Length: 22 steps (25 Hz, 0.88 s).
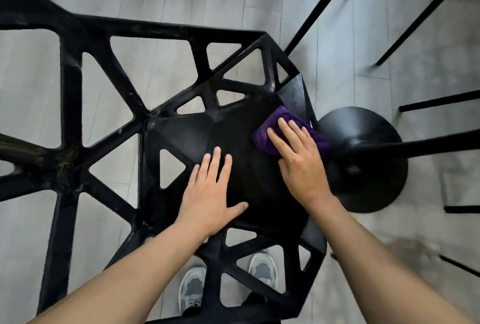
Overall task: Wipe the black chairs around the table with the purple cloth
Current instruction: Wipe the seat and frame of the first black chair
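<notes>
Pressing one purple cloth [261, 139] onto one black chair [233, 136], right hand [298, 165] fingers [284, 131] straight; left hand [210, 193] flat, released.

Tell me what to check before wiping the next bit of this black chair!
1. Is the purple cloth under the right hand? Ok: straight fingers press it flat.
2. Is the cloth on the chair seat? Ok: it sits at the seat's far right corner.
3. Is the left hand steadying the chair? Ok: it lies flat on the seat.
4. Is the way across the seat free? Not ok: the left hand is in the middle, so it probably has to shift first.
5. Is the seat already clean? Cannot tell: it is too dark to see dust.
</notes>
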{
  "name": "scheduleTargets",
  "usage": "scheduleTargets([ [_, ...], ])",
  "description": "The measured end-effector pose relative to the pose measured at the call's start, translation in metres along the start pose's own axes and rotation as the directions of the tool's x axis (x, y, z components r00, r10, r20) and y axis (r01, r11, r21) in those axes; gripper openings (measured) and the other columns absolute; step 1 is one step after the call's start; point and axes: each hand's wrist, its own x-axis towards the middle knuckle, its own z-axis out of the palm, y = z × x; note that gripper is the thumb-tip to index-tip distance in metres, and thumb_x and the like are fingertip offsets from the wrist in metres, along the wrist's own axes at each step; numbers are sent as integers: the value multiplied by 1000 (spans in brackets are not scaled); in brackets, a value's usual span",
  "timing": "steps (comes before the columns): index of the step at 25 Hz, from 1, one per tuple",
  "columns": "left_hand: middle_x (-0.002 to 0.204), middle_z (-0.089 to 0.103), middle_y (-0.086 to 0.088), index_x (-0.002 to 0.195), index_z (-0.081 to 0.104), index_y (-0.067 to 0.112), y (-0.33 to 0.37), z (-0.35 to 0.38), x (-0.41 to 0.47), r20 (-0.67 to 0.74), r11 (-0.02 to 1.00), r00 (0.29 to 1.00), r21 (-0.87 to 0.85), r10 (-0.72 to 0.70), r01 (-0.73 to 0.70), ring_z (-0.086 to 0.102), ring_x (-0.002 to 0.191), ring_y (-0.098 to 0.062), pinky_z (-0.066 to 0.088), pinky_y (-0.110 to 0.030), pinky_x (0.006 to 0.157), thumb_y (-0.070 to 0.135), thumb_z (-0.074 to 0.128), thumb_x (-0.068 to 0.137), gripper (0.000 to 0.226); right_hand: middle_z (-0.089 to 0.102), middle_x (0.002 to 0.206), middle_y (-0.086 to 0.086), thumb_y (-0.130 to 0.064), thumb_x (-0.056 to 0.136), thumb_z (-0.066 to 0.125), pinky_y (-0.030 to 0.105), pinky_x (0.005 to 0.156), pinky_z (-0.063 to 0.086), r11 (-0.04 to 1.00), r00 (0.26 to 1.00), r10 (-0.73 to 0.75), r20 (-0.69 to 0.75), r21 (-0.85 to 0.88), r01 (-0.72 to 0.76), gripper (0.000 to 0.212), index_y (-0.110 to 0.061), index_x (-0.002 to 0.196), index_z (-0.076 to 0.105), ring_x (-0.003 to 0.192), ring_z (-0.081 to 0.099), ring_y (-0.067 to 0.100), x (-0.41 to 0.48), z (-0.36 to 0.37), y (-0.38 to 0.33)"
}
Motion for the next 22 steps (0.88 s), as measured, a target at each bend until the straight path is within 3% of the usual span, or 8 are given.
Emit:
scheduleTargets([
  [4,163,-35,-3,156,-20,43,24,2,6,39,999,998,19,43,-43,-22,152,-40,2,-65,122,82,47,84,106,21,167,10,1,85,59,49,125,16,987,991,133,26,83,-135,76,-19,155,38,155,17,26,-20,-5,1],
  [9,157,-46,-1,150,-32,46,24,7,7,76,999,997,44,28,-31,-32,149,-40,-2,-69,120,86,48,79,114,5,170,6,-9,98,50,43,126,10,926,956,263,134,243,-289,68,-26,159,27,156,6,25,102,-10,27],
  [11,156,-47,0,149,-34,47,24,6,8,88,999,996,42,18,-22,-33,149,-39,-4,-68,120,87,47,79,113,10,169,9,-8,95,49,45,126,12,937,962,264,72,217,-273,68,-24,158,31,155,11,27,103,-2,21],
  [13,157,-46,0,149,-32,48,25,6,8,97,998,995,53,20,-25,-32,149,-39,-4,-67,120,87,47,79,113,16,168,9,-8,89,51,46,126,14,976,986,165,27,140,-168,71,-22,156,35,155,15,27,65,2,10],
  [16,158,-45,2,150,-28,50,23,3,8,112,999,993,24,19,-22,-31,150,-37,-4,-67,121,85,51,79,113,20,167,7,-6,86,58,45,125,16,996,995,0,100,86,-9,74,-22,156,37,155,16,21,3,-3,-4],
  [18,159,-44,3,151,-25,51,22,3,9,100,1000,995,-1,19,-19,-31,150,-36,-6,-65,121,83,55,79,112,20,167,5,-7,89,59,44,126,15,997,993,-19,113,74,10,74,-24,157,35,155,15,18,-3,-5,-3],
  [22,166,-29,4,158,-9,45,16,7,3,15,996,998,-65,59,-58,-25,153,-29,-8,-59,124,77,60,80,109,17,168,8,-8,93,55,44,127,9,993,993,87,83,76,-93,68,-22,156,36,156,13,25,44,10,-20],
])
